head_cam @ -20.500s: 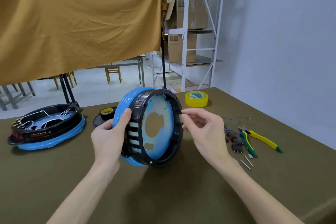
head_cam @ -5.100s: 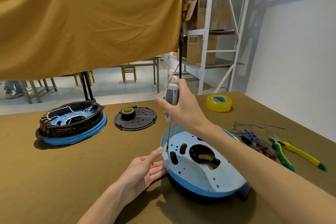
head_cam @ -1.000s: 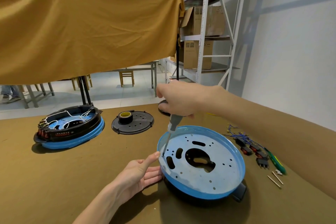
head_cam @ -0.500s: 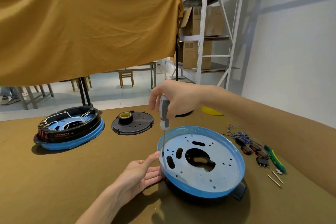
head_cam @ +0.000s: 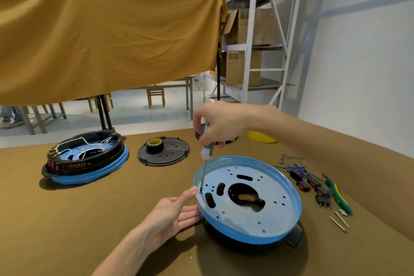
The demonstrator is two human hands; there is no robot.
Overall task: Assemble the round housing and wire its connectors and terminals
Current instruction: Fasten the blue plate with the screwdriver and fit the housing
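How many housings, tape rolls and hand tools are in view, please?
Housings: 2, the near housing and the left housing
Tape rolls: 2, the black roll and the yellow roll
Hand tools: 2, the screwdriver and the pliers
Total: 6

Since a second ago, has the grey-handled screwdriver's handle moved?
Yes. The grey-handled screwdriver has swung upright from leaning right over the blue round housing; its tip stays at the same left-rim hole.

Two bare forearms, left hand (head_cam: 170, 210), right hand (head_cam: 220, 122), sleeveless
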